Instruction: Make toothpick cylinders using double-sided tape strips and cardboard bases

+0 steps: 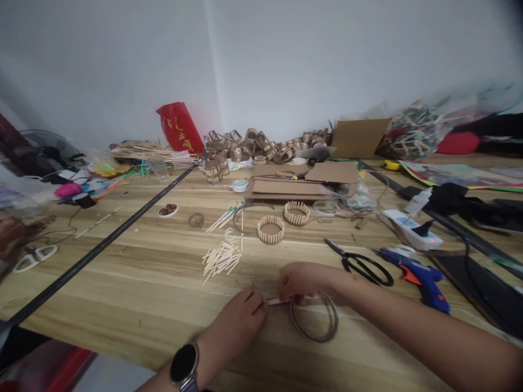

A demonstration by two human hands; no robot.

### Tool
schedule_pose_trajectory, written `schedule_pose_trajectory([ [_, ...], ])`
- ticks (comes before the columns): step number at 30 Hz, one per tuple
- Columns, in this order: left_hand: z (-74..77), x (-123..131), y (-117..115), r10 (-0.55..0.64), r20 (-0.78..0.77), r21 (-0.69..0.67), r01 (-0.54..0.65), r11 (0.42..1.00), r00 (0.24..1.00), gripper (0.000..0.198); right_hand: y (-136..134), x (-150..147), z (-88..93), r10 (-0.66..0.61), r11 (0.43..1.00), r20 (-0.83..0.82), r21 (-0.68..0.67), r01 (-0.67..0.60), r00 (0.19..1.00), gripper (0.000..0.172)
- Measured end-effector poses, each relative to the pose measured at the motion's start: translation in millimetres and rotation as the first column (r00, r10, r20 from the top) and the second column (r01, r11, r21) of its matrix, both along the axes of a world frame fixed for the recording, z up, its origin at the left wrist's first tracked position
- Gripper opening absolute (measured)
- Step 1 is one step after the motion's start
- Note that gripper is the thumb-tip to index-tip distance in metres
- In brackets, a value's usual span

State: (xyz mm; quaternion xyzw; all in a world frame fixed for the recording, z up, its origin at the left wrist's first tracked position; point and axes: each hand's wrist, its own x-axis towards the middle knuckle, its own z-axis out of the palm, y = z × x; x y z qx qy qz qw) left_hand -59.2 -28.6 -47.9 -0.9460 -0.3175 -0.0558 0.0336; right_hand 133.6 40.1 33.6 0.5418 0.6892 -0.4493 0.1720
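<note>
A short pale strip spans the gap between my two hands, low over the table. My left hand, with a watch on its wrist, pinches one end. The fingers of my right hand are closed at the other end, slightly blurred. Under my right hand and forearm is a thin greyish hoop, its upper part partly covered. Loose short wooden sticks lie in a heap beyond my left hand. Farther off stand two round pieces ringed with upright sticks, a nearer one and a farther one.
Black-handled scissors and a blue glue gun lie right of my right arm. Cardboard sheets and many small stick-built pieces sit behind. At far left, another person's hand is near white-handled scissors.
</note>
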Motion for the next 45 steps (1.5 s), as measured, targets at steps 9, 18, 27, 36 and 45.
schedule_pose_trajectory([
  [9,13.2,2,-4,-0.064,-0.192,0.047,0.074,0.996,0.979,0.017,-7,4,3.7,-0.071,0.994,0.007,0.087,0.07,0.997,0.012],
  [18,4.6,0,-1,-0.065,-0.154,0.075,0.077,0.994,0.986,0.017,-9,33,4.5,-0.115,0.991,-0.043,0.064,0.118,0.992,0.014],
  [27,0.5,-2,1,-0.085,-0.107,0.138,0.1,0.985,0.991,0.017,-10,64,5.0,-0.104,0.992,-0.006,0.07,0.104,0.995,0.014],
  [36,-6.6,-4,5,-0.132,-0.061,0.168,0.141,0.976,0.989,0.017,-18,75,-3.0,-0.084,0.986,0.051,0.148,0.076,0.995,0.015],
  [45,-1.5,-5,5,-0.122,-0.123,0.121,0.137,0.983,0.985,0.019,-19,72,-3.4,-0.074,0.981,0.125,0.19,0.049,0.989,0.02],
])
